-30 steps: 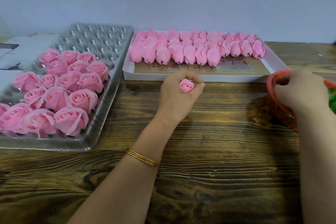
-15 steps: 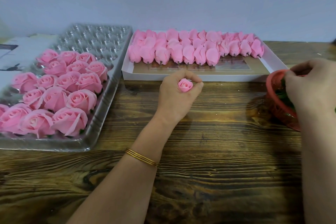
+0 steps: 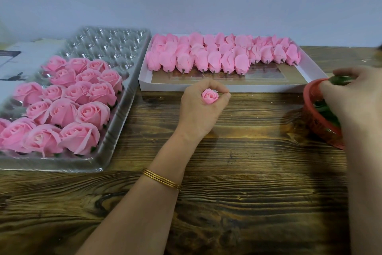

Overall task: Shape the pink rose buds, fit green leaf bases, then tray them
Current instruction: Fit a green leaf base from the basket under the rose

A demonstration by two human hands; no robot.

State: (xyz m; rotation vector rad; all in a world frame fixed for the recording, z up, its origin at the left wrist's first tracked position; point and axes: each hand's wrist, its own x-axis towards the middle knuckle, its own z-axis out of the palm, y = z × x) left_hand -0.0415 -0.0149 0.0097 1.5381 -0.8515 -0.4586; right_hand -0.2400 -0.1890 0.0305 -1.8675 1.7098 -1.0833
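Note:
My left hand [image 3: 199,113] rests on the wooden table and is closed around a small pink rose bud [image 3: 209,96], which faces up between thumb and fingers. My right hand [image 3: 355,97] is over the red basket [image 3: 316,122] at the right edge, pinching a green leaf base [image 3: 340,80] just above the rim. More green leaf bases [image 3: 326,111] lie inside the basket. A clear plastic tray [image 3: 115,122] on the left holds several finished pink roses [image 3: 82,99]. A white box [image 3: 227,87] behind my left hand holds rows of unshaped pink buds [image 3: 223,56].
The far half of the clear tray has unfilled cups [image 3: 107,43]. A white paper sheet [image 3: 22,58] lies at the far left beside the tray. A pale wall stands close behind the trays. Bare wooden table [image 3: 248,172] stretches toward me.
My right hand has risen out of the red basket with a green leaf base in its fingertips. My left hand has stayed put with the bud.

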